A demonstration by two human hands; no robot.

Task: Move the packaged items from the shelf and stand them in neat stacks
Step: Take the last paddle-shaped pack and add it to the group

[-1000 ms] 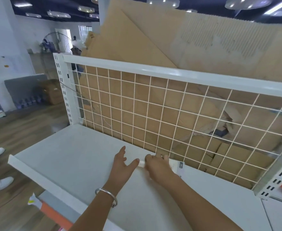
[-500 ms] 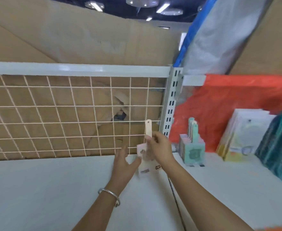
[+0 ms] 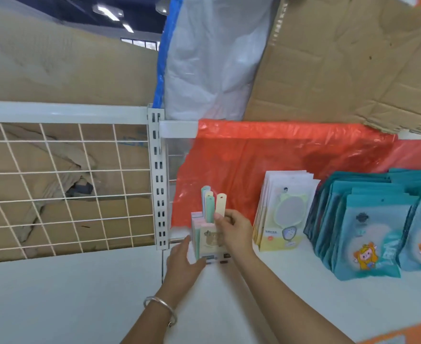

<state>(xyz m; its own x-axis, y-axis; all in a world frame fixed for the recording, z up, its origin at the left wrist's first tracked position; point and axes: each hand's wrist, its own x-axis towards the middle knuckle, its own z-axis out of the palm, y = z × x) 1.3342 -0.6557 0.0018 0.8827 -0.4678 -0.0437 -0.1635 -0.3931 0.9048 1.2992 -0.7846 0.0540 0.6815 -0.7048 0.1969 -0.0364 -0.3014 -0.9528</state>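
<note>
A white shelf board [image 3: 67, 294] meets a white wire grid panel [image 3: 55, 184] and a slotted upright [image 3: 157, 180]. Flattened cardboard [image 3: 341, 58] leans behind, beside translucent plastic sheeting [image 3: 211, 58]. A red plastic sheet [image 3: 279, 155] drapes the right bay. Strip lights [image 3: 108, 12] glow on the dark ceiling.

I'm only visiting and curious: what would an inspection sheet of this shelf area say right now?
Surface: white shelf board, running on past the slotted post.
Job's things: pastel packs stand upright beside the post, with a yellow-tabbed pack at their front; mirror packs and teal packs stand in rows to the right.
Clutter: red plastic sheet draped behind the packs; torn cardboard above it.
Grippers (hands): left hand, fingers straight, rests against the pastel packs' left side; right hand pinches the yellow-tabbed pack.
Cables: nothing seen.
Surroundings: wire grid panel, ceiling lights.
</note>
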